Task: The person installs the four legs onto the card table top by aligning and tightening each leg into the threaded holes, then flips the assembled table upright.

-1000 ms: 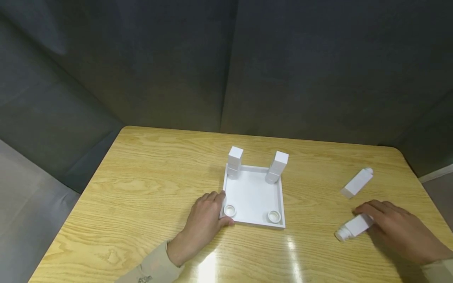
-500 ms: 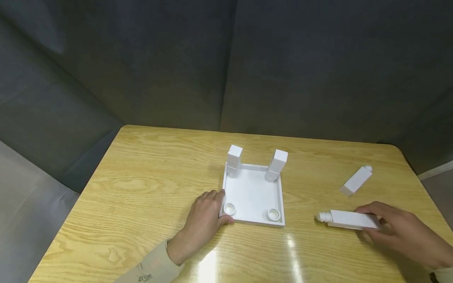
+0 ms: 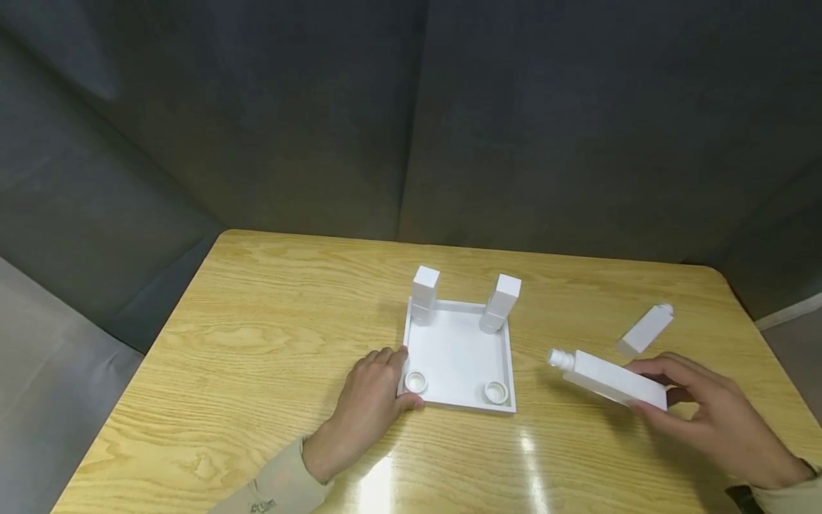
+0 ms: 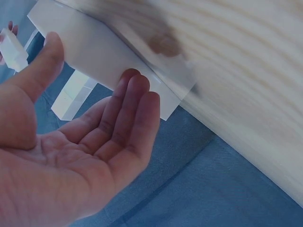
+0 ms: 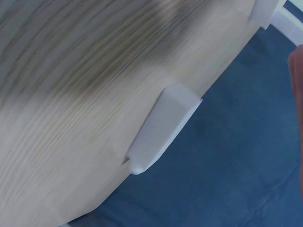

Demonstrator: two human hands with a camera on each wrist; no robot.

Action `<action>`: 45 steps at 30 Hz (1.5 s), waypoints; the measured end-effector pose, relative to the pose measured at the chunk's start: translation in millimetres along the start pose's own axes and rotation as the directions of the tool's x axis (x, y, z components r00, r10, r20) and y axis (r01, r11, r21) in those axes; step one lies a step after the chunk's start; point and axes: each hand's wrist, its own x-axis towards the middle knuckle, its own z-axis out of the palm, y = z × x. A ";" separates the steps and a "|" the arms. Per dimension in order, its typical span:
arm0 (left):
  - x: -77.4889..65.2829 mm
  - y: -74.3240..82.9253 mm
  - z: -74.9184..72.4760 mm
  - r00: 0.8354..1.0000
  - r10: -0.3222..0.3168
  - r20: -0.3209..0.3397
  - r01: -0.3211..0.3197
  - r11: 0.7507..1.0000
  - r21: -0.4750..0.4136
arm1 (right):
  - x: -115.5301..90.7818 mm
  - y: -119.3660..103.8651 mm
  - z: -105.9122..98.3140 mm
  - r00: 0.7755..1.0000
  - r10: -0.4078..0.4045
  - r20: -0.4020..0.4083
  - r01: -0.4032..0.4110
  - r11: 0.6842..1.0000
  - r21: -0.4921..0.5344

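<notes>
A shallow white square tabletop [image 3: 459,357], rimmed like a tray, lies underside up. Two white square legs [image 3: 424,293] [image 3: 502,300] stand upright in its far corners, and round sockets [image 3: 416,383] [image 3: 495,392] fill the near ones. My left hand [image 3: 369,385] grips its near left corner, thumb at the front edge, fingers along the left side; the left wrist view shows the fingers [image 4: 137,90] against the tabletop [image 4: 94,42]. My right hand [image 3: 703,410] holds a loose table leg [image 3: 616,378] by its plain end, raised, threaded end pointing left. Only a finger edge [image 5: 297,94] shows in the right wrist view.
Another loose table leg [image 3: 645,330] lies on the wooden table [image 3: 289,307] beyond the right hand; the right wrist view shows this loose leg [image 5: 163,127] too. Dark cloth [image 3: 308,128] hangs behind the table's far edge.
My right hand has picked up the table leg, turned its threaded end leftward and raised it toward the tabletop. The left hand stays at the corner.
</notes>
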 end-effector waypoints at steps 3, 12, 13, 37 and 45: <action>-0.5 -1.0 0.6 1.000 0.013 -0.011 -0.013 1.000 0.005 | 3.8 -5.6 5.4 1.000 -0.008 -0.009 0.008 1.000 0.024; -1.4 -14.8 15.5 0.997 0.046 -0.055 -0.046 0.999 0.003 | 16.1 -19.6 14.3 1.000 -0.016 -0.003 0.017 0.997 0.077; -1.4 -16.3 17.4 0.998 0.043 -0.053 -0.043 0.999 -0.001 | 17.4 -20.4 15.4 1.000 -0.023 -0.003 0.023 0.996 0.081; 0.2 -0.6 0.4 0.999 -0.019 0.027 0.019 1.000 -0.006 | 54.7 -57.3 24.7 0.987 -0.158 -0.033 0.161 0.976 0.149; 1.0 -1.4 -1.3 0.999 -0.026 0.042 0.026 1.000 0.003 | 70.7 -70.5 32.7 0.976 -0.208 -0.071 0.218 0.956 0.195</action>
